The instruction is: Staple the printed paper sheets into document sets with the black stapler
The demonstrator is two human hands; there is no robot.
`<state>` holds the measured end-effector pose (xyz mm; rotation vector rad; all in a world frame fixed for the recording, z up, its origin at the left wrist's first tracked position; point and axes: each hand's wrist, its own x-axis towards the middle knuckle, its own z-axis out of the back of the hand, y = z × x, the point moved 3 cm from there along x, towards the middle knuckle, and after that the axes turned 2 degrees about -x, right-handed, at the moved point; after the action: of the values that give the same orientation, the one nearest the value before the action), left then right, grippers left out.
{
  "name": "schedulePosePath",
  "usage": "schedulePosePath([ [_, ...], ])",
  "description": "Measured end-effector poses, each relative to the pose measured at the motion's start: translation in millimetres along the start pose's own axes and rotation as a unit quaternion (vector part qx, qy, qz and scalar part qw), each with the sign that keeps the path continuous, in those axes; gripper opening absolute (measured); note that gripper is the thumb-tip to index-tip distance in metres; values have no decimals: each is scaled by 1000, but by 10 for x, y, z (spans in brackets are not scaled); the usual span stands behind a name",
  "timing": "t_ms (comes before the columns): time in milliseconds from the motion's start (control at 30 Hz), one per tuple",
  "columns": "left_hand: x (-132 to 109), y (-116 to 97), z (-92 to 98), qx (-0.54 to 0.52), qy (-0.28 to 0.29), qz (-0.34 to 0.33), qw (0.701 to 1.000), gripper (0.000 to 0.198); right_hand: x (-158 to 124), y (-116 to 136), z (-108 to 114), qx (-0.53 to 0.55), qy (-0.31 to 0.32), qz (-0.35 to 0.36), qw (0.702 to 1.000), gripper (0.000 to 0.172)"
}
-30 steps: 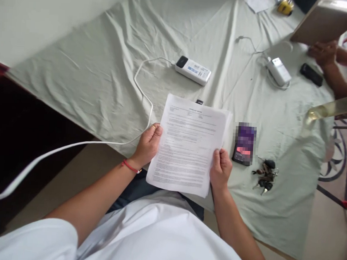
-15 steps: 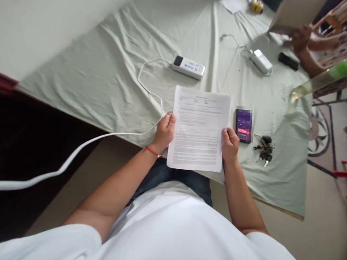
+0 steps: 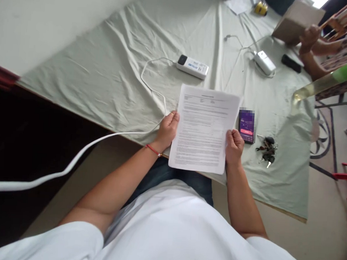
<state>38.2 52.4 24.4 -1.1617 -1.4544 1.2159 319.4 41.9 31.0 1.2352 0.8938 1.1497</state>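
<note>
A printed paper document (image 3: 204, 131) is held up over the table's near edge, its text facing me. My left hand (image 3: 168, 130) grips its left side, thumb on the front and the other fingers hidden behind. On the opposite side my right hand (image 3: 234, 145) pinches the right edge in the same way. It may be more than one sheet; I cannot tell how many. Just right of the paper lies a phone (image 3: 246, 126) with its screen lit. Beside the phone is a bunch of keys (image 3: 267, 150).
A white power bank (image 3: 192, 67) with a white cable (image 3: 82, 150) lies beyond the paper on the green tablecloth (image 3: 106, 80). Farther right are a white adapter (image 3: 264, 63), a black object (image 3: 291, 63) and a green-capped bottle (image 3: 324, 83). Another person's hand (image 3: 309, 38) is near a brown box (image 3: 298, 20).
The paper has tilted slightly clockwise and shifted a little to the right with both hands. The whole view has moved slightly. The other person's box has changed angle.
</note>
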Motion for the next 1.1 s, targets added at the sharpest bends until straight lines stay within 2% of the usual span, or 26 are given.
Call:
schedulePosePath([
  [133,90,-100,-89,-119,21,97,988,34,-63,59,39,23,7,-6,1000,43],
  [300,355,-248,-221,-148,34,104,983,34,-116,129,60,-2,4,-16,1000,44],
  [433,476,-217,-251,-165,43,100,980,34,-136,131,93,17,-5,-45,999,36],
  [567,428,-147,-231,-148,40,122,981,34,-157,133,98,29,-6,-80,996,32],
  [733,357,-168,-182,-179,25,154,971,33,-173,151,35,25,15,-99,995,31],
  [867,332,-171,-168,-144,36,191,970,26,-182,127,5,15,26,-110,994,29],
  [1100,318,-126,-163,-155,58,194,967,40,-125,115,6,25,-33,-95,995,33],
])
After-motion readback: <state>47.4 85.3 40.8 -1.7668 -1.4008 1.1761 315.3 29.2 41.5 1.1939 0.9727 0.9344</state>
